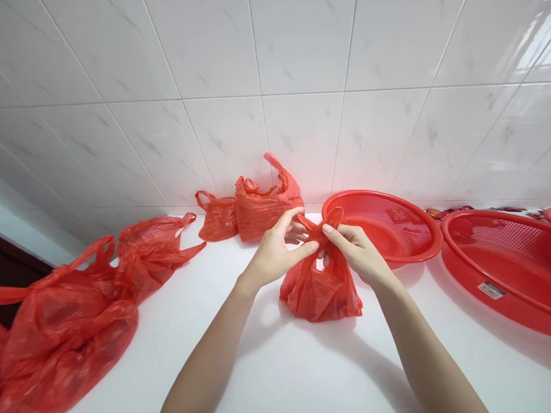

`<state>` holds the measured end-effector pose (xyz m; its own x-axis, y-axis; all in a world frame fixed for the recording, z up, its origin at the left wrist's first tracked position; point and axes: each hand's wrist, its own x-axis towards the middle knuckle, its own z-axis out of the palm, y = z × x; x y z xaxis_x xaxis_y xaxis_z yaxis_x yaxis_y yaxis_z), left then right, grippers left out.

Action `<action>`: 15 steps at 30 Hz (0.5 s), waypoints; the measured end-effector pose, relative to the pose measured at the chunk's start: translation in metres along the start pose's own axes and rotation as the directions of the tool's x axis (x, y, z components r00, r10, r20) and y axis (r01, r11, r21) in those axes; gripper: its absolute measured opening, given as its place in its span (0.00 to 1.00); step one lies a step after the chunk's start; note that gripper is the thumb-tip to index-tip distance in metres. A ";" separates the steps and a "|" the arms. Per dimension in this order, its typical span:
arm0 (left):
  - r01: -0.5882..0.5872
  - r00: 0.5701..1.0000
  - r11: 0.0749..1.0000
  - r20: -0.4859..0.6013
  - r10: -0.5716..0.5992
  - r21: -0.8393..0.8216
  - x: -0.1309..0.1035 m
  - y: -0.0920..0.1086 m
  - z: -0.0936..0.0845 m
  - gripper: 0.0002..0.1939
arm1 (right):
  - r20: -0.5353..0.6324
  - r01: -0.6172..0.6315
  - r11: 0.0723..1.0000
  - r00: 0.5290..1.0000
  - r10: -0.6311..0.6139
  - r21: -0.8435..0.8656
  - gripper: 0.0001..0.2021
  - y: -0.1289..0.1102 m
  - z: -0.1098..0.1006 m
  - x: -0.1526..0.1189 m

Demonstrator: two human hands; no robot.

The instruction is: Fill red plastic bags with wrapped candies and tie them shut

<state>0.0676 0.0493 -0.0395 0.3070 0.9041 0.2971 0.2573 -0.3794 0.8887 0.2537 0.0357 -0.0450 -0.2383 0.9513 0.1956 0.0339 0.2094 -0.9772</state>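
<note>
A small red plastic bag (321,294) stands upright on the white table in front of me, its two handles drawn together and crossed at the top. My left hand (281,240) pinches one handle from the left, thumb pressed against the crossing. From the right, my right hand (353,246) grips the other handle between thumb and fingers. The bag's contents are hidden by the plastic. Behind my left hand, a fuller red bag (263,212) leans near the wall, beside a smaller red bag (219,218).
Red plastic baskets (426,252) stand to the right, one larger basket (472,294) bearing a label. More filled red bags (69,337) lie along the left edge of the white table (268,376). A tiled wall (304,55) rises behind.
</note>
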 end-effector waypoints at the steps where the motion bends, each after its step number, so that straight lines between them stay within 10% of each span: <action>1: 0.017 1.000 1.000 0.025 -0.017 -0.013 0.000 0.000 0.001 0.33 | 0.002 0.002 1.000 1.000 -0.002 0.005 0.24 0.000 0.000 0.000; 15: 0.061 0.998 0.943 -0.008 -0.067 -0.327 0.006 -0.002 0.000 0.25 | 0.015 0.117 0.992 0.993 -0.118 0.040 0.16 -0.006 -0.002 -0.005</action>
<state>0.0684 0.0555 -0.0399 0.2812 0.9293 0.2396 -0.0378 -0.2387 0.9703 0.2564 0.0300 -0.0400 -0.2548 0.9167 0.3079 -0.0335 0.3098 -0.9502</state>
